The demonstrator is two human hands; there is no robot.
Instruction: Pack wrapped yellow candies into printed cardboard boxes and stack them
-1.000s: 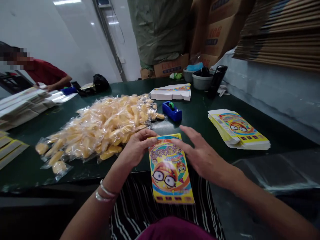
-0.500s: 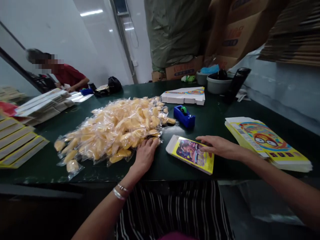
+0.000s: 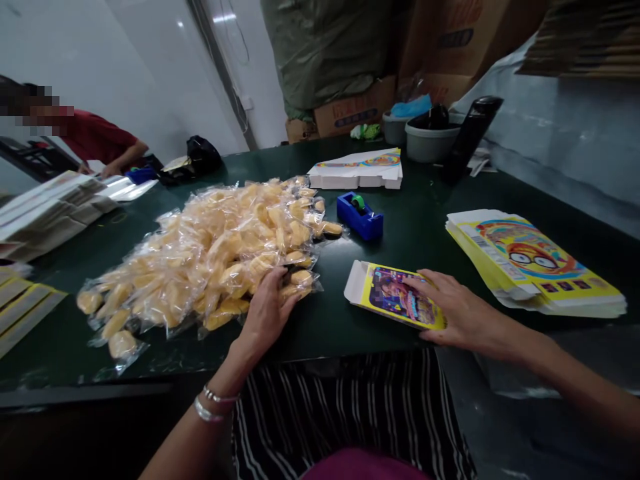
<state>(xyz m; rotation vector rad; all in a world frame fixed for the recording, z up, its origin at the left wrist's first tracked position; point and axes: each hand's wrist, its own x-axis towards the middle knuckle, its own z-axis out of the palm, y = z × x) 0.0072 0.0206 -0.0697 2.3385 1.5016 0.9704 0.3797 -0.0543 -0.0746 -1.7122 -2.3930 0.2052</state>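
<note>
A heap of yellow foam-like pieces in clear bags (image 3: 220, 247) lies in front of me, left of centre. My left hand (image 3: 267, 307) is at its near right side, thumb and fingers around the end of one bagged piece (image 3: 300, 279) that shows something dark beneath the yellow. The fingertips are partly hidden among the bags. My right hand (image 3: 457, 310) grips the right end of a yellow printed box (image 3: 400, 297), fingers over its top and thumb at the near edge. The box lies flat, its white flap sticking out at the left end.
Behind the box stands a blue tape dispenser (image 3: 361, 217). Flat printed cartons (image 3: 535, 263) are stacked at right, more white cartons (image 3: 356, 170) at the back. Grey tubs (image 3: 433, 141) and a black bottle (image 3: 470, 137) stand farther off. A co-worker in red (image 3: 103, 137) sits at left.
The view has shifted a little to the right. My left thumb has spread from the fingers around a bagged piece. My right hand has closed farther over the box, which has turned slightly.
</note>
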